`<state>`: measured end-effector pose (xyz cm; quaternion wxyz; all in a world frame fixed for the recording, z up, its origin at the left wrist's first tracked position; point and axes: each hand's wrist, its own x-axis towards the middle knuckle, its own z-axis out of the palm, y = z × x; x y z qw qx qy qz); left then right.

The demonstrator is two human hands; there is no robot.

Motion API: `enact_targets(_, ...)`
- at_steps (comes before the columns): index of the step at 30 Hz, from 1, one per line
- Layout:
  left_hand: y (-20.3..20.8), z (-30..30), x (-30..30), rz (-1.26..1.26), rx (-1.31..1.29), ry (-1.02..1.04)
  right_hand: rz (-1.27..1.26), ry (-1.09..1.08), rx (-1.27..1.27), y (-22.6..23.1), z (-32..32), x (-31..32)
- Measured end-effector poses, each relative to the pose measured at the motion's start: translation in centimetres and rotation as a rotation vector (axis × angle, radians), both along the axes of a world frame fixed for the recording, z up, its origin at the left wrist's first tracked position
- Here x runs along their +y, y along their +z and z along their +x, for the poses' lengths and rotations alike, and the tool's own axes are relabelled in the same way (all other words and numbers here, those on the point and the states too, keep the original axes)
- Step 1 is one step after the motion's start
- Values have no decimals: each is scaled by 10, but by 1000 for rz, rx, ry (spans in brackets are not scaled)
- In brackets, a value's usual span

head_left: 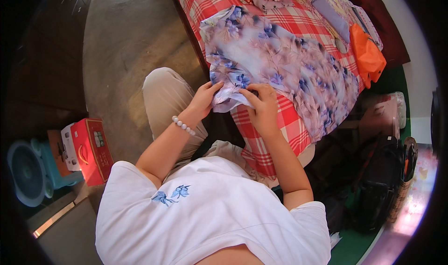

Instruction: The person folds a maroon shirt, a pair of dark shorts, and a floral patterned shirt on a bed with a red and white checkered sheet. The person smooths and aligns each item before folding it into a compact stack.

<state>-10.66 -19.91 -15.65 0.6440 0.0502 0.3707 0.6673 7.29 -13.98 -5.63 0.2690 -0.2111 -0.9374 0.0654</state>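
Observation:
A floral garment (275, 55) in pale lilac, pink and blue is spread across the bed. One narrow end of it, which looks like a sleeve, comes toward me and hangs over the bed's near edge. My left hand (204, 98), with a beaded bracelet (183, 125) at the wrist, pinches the left side of that end. On its right side my right hand (262, 107) grips the cloth between thumb and fingers. Between the two hands the fabric is bunched, with its pale underside showing.
Under the garment lies a red and white checked bedsheet (261, 146). Folded clothes (326, 13) and an orange bag (366, 55) are at the far right. A red box (93, 150) and a blue fan (29, 174) stand at the left. A black bag (382, 181) sits at the right.

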Motion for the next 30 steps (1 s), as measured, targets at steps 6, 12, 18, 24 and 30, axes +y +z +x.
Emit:
enact_targets(6, 21, -22, -12, -110, 127, 108, -200, -14, 16, 12, -9, 26)
enact_targets(12, 66, -52, 17, 218, 455, 149, -783, -117, 105, 26, -19, 75)
enact_targets(18, 64, -70, 71, 239, 679, 244, -1089, -284, 506, -12, -27, 120)
enact_targets(24, 5, -49, 73, 19, 1192, 232, -639, -273, 451, 9, -40, 81)
enact_targets(30, 9, -42, 75, 48, 1140, 178, -152, -209, 260, 12, -46, 68)
